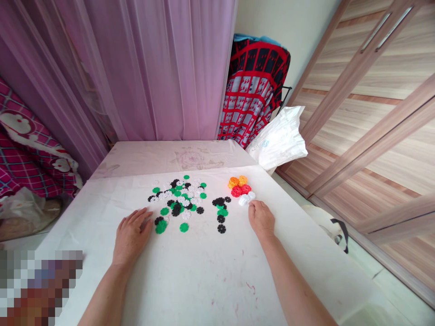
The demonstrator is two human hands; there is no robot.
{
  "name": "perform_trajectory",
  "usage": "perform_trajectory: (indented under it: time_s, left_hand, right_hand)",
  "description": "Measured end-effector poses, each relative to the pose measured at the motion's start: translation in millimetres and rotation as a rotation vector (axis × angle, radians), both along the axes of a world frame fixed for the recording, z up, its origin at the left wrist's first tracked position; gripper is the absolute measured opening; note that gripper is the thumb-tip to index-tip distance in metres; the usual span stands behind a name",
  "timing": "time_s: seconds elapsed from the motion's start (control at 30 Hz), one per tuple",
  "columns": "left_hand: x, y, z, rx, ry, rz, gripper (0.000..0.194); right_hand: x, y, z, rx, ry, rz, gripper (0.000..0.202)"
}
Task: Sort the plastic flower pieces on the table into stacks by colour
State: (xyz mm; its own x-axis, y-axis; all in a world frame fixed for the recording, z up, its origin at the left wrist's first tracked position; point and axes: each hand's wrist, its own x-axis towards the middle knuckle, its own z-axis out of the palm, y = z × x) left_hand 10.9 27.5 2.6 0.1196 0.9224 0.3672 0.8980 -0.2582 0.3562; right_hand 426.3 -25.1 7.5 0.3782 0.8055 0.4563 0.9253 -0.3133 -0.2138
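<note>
My left hand (133, 233) lies flat on the white tablecloth, fingers spread, just left of a loose spread of green, black and white notched discs (176, 199). My right hand (261, 218) is closed, its fingertips at the edge of a small group of white discs (246, 198); whatever it pinches is hidden. Behind those white discs sit red discs (240, 190) and orange-yellow discs (237, 182). Between the hands, black and green discs (221, 213) form a short column with a wider top. A single green disc (184, 227) lies nearer to me.
The table (190, 271) has a floral cloth strip (152, 158) at its far end. Beyond hang purple curtains (170, 68) and a red checked cloth (251, 90). A white plastic bag (280, 138) touches the far right corner. Wooden wardrobe doors (374, 113) stand right.
</note>
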Motion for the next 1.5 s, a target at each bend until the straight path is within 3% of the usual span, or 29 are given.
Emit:
perform_trajectory:
  time_s: [0.67, 0.83, 1.03, 1.5]
  left_hand:
    - [-1, 2, -2.7, -0.007, 0.013, -0.003, 0.039]
    - [-2, 1, -3.0, -0.010, 0.009, 0.002, 0.039]
    - [-1, 1, -3.0, -0.019, 0.008, 0.018, 0.038]
    - [-2, 1, -2.1, -0.001, 0.016, 0.000, 0.039]
  right_hand:
    - [-1, 8, 1.4, -0.114, -0.108, 0.003, 0.022]
    - [-8, 0, 2.8, -0.147, -0.074, -0.004, 0.025]
    - [-18, -9, 2.8, -0.179, -0.003, 0.102, 0.027]
    - [-18, 0, 3.9, -0.209, -0.002, 0.053, 0.030]
